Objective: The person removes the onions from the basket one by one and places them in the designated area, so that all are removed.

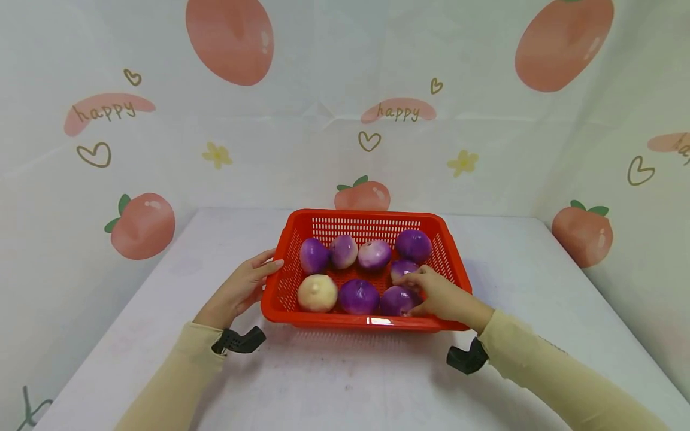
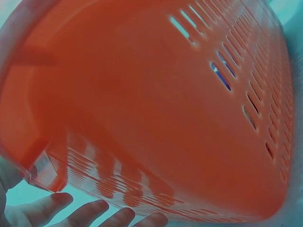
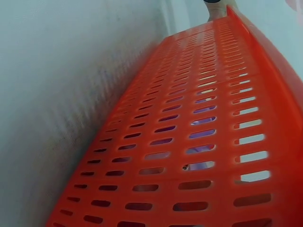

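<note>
A red plastic basket [image 1: 377, 323] with slotted walls stands on the table, holding several glossy purple-and-white onions, such as the front middle onion [image 1: 359, 297]. My left hand [image 1: 245, 284] grips the basket's left end, thumb over the rim and fingers along the outside. In the left wrist view those fingertips [image 2: 85, 213] lie close to the slotted wall. Reaching over the front rim, my right hand [image 1: 444, 296] holds the purple onion [image 1: 398, 301] in the front right corner between thumb and fingers. Another onion [image 1: 403, 269] sits just behind it, partly covered by the fingers.
A cream-coloured round vegetable [image 1: 317, 293] with a small nub lies in the basket's front left corner. Other purple onions [image 1: 374, 255] line the back. The white table [image 1: 345, 383] meets a printed cloth backdrop [image 1: 323, 155] behind the basket.
</note>
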A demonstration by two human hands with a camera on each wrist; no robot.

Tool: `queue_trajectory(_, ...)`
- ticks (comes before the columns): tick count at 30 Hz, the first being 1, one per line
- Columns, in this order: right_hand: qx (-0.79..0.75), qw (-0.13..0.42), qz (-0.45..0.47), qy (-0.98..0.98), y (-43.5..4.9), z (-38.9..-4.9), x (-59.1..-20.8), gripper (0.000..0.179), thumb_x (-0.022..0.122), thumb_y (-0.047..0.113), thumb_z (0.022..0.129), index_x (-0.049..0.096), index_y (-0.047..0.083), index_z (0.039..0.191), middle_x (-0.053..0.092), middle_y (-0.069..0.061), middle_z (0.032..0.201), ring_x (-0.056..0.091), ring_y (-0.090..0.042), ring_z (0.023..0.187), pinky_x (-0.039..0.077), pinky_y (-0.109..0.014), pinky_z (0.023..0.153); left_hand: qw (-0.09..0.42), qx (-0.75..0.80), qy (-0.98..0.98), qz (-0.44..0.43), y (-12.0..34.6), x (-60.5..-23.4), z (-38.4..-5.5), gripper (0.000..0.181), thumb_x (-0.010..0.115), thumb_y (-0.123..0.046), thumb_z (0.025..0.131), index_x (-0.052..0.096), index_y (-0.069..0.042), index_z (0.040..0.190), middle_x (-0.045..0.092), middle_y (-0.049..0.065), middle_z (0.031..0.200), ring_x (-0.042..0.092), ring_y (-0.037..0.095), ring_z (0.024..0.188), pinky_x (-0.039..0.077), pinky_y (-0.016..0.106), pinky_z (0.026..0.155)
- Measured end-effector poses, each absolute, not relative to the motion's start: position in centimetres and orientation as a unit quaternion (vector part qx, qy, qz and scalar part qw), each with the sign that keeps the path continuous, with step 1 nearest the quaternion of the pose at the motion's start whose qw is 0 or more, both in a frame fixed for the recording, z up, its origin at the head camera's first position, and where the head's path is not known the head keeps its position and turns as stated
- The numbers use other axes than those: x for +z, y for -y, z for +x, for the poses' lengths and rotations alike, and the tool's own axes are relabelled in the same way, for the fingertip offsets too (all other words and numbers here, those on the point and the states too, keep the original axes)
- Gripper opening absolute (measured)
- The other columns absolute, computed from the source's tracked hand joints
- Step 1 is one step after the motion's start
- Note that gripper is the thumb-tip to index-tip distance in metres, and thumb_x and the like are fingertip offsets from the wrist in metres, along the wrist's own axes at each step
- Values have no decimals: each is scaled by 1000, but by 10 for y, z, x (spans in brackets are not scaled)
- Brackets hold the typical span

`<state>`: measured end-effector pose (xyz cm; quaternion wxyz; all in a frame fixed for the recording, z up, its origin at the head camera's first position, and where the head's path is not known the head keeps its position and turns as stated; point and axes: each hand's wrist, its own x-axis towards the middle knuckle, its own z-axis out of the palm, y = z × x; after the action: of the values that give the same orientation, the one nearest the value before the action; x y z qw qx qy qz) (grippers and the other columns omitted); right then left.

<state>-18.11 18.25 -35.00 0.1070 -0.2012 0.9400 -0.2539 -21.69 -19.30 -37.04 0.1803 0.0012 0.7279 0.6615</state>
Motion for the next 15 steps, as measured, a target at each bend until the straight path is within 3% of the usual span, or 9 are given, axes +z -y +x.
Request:
queue_trajectory(5, -259, 118, -186, -940, -182, -181, -349, 51, 83, 17, 75, 65, 15, 122, 55, -13, 111, 54, -28, 107, 52, -47, 93, 179, 661, -729, 0, 193, -370, -217, 65, 53, -36, 99, 26, -14, 154, 42, 22, 146, 59, 18, 109, 54, 41, 92)
queue_trajectory(15, -269, 102, -185, -940, -183, -178, -343, 51, 86, 22, 71, 65, 20, 118, 54, -8, 104, 51, -22, 98, 52, -38, 83, 179, 662, -728, -2, 193, -371, -217, 65, 53, -36, 99, 26, -15, 154, 41, 21, 147, 58, 20, 113, 53, 43, 93)
